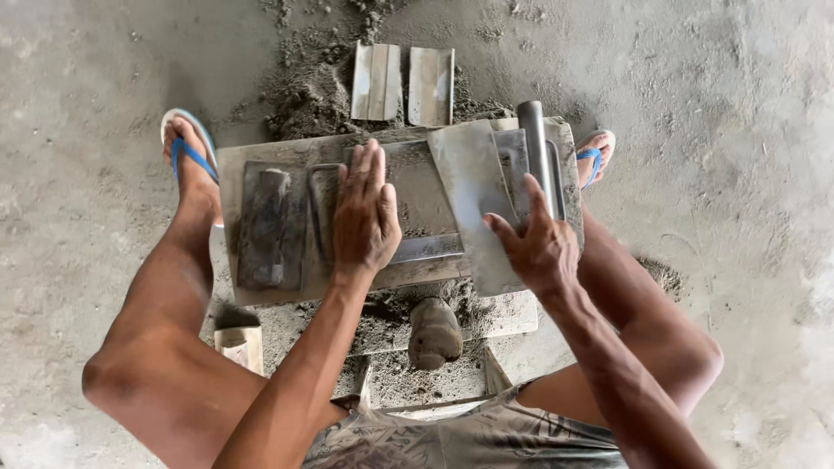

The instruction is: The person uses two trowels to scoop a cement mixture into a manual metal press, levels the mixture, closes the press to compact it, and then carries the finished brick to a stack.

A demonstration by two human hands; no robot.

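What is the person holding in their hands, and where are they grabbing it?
The right hand grips a flat grey metal plate at its lower edge, near the corner. The left hand holds nothing; it lies flat, palm down, on the grey mould.

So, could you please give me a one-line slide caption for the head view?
Left hand flat on a mould on a board; right hand holds a flat metal sheet.

- The metal plate under the right hand is looking dull grey and smooth.
- The bench board is showing rough, mortar-crusted wood.
- The metal pipe is looking matt.
- The concrete floor is lying gritty and dusty.
- The sandals are showing blue rubbery straps.
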